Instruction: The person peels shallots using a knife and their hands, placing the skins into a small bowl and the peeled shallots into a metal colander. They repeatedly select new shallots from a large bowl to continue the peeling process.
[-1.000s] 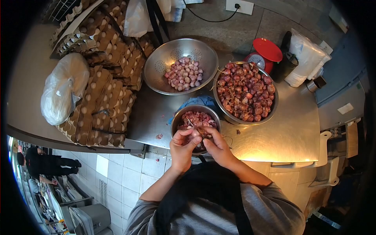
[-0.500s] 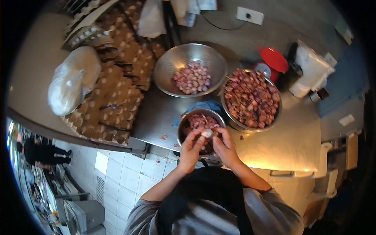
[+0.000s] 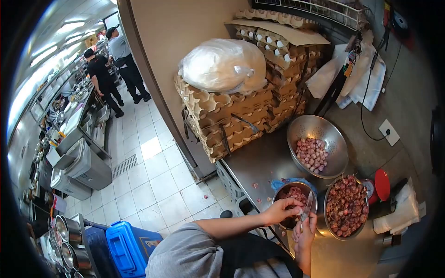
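Note:
Over a steel bowl [image 3: 316,204] of reddish peelings, my left hand [image 3: 281,211] pinches a small pale bulb [image 3: 299,211]. My right hand [image 3: 305,231] is closed around the handle of a small knife [image 3: 307,206], its blade beside the bulb. A perforated steel colander [image 3: 337,153] with peeled shallots [image 3: 311,154] stands behind the bowl. To the right, a large pot holds many unpeeled shallots [image 3: 346,206]. A blue cloth [image 3: 278,184] lies behind the small bowl.
Stacked egg trays [image 3: 232,125] bear a large plastic bag [image 3: 222,65] at the back left of the steel table [image 3: 250,162]. A red scale [image 3: 382,184] stands right. Two people [image 3: 103,78] stand far left in the aisle. Grey bins [image 3: 88,167] and a blue container [image 3: 127,245] are on the left.
The view has swung left, showing more of the aisle and the people. The knife now shows in my right hand, its blade up beside the bulb; my left hand still holds the bulb.

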Demonstrator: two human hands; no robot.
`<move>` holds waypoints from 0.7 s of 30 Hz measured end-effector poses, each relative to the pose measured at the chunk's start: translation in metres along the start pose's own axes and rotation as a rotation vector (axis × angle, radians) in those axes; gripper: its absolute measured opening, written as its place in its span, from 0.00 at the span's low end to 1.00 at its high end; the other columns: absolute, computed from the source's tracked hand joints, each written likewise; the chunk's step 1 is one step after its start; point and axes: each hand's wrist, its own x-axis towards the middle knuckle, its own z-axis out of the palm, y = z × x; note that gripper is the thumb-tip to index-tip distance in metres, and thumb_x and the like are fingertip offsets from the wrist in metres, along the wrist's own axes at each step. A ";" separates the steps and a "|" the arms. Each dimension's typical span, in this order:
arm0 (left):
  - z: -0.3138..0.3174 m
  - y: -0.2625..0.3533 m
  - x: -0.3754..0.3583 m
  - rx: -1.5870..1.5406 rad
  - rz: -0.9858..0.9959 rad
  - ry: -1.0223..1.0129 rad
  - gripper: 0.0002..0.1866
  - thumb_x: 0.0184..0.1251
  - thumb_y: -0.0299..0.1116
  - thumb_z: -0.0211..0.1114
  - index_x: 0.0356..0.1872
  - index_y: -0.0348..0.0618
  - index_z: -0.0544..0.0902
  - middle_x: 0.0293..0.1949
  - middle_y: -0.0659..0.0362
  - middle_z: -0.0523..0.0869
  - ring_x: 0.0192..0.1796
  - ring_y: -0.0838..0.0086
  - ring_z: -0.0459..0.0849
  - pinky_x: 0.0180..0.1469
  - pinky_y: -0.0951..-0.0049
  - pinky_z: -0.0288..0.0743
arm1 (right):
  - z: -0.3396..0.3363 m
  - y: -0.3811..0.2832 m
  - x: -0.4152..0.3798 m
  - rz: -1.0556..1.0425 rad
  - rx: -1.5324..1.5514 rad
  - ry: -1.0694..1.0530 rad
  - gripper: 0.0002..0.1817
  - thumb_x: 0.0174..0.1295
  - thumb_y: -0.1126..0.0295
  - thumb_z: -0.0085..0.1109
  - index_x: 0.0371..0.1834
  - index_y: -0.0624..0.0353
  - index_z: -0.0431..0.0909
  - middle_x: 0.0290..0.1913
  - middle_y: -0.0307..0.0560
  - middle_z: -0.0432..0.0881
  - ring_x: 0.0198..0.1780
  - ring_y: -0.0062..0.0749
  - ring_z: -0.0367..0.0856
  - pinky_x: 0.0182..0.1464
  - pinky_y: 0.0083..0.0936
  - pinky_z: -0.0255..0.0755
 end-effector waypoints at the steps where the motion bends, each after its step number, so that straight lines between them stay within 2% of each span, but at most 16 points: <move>1: -0.002 -0.001 0.000 0.002 0.003 -0.012 0.14 0.64 0.32 0.58 0.49 0.37 0.74 0.45 0.61 0.78 0.49 0.81 0.73 0.54 0.79 0.66 | 0.003 -0.003 -0.002 0.025 0.006 -0.008 0.12 0.68 0.61 0.39 0.52 0.49 0.60 0.12 0.33 0.56 0.09 0.14 0.50 0.11 0.13 0.44; 6: -0.009 0.000 -0.006 -0.029 0.024 -0.070 0.14 0.65 0.30 0.56 0.51 0.38 0.73 0.46 0.62 0.78 0.50 0.81 0.73 0.55 0.78 0.65 | 0.001 -0.008 -0.003 0.126 0.044 -0.050 0.10 0.69 0.60 0.36 0.50 0.46 0.59 0.11 0.35 0.55 0.08 0.16 0.49 0.10 0.13 0.44; 9: -0.011 0.013 -0.012 -0.058 -0.008 -0.089 0.15 0.66 0.31 0.55 0.53 0.41 0.71 0.45 0.62 0.77 0.49 0.81 0.74 0.52 0.80 0.68 | -0.006 -0.009 0.000 0.072 0.069 0.001 0.10 0.69 0.60 0.37 0.50 0.46 0.60 0.11 0.34 0.55 0.08 0.16 0.49 0.10 0.13 0.44; 13: -0.015 0.026 -0.017 -0.215 -0.159 -0.071 0.17 0.66 0.32 0.55 0.56 0.48 0.67 0.45 0.62 0.75 0.47 0.78 0.75 0.46 0.75 0.74 | -0.019 -0.013 0.008 0.124 -0.071 0.028 0.14 0.68 0.62 0.40 0.55 0.45 0.59 0.12 0.33 0.56 0.08 0.14 0.50 0.11 0.12 0.44; 14: -0.013 0.031 -0.017 -0.289 -0.139 -0.035 0.18 0.66 0.32 0.54 0.57 0.49 0.66 0.45 0.62 0.75 0.47 0.77 0.76 0.46 0.74 0.74 | -0.018 -0.013 0.009 0.126 -0.083 0.071 0.17 0.67 0.65 0.41 0.59 0.45 0.58 0.15 0.31 0.58 0.11 0.13 0.52 0.12 0.11 0.45; 16: -0.012 0.034 -0.017 -0.433 -0.186 -0.045 0.17 0.68 0.30 0.51 0.57 0.46 0.69 0.42 0.61 0.77 0.45 0.76 0.76 0.47 0.73 0.73 | -0.016 -0.017 0.008 0.068 -0.143 0.028 0.27 0.67 0.68 0.41 0.69 0.40 0.49 0.17 0.29 0.57 0.14 0.12 0.54 0.14 0.11 0.47; 17: -0.010 0.034 -0.016 -0.498 -0.202 -0.013 0.15 0.67 0.30 0.52 0.55 0.45 0.71 0.42 0.61 0.77 0.44 0.75 0.77 0.47 0.73 0.74 | -0.014 -0.017 0.007 0.048 -0.166 0.044 0.28 0.67 0.68 0.41 0.70 0.38 0.48 0.17 0.28 0.57 0.15 0.12 0.54 0.15 0.10 0.47; 21: -0.002 0.040 -0.013 -0.483 -0.251 0.071 0.13 0.66 0.29 0.54 0.51 0.44 0.72 0.43 0.60 0.78 0.44 0.74 0.79 0.48 0.73 0.74 | -0.022 -0.007 0.004 0.145 -0.101 0.049 0.24 0.68 0.66 0.42 0.67 0.41 0.55 0.18 0.28 0.58 0.16 0.12 0.55 0.17 0.09 0.49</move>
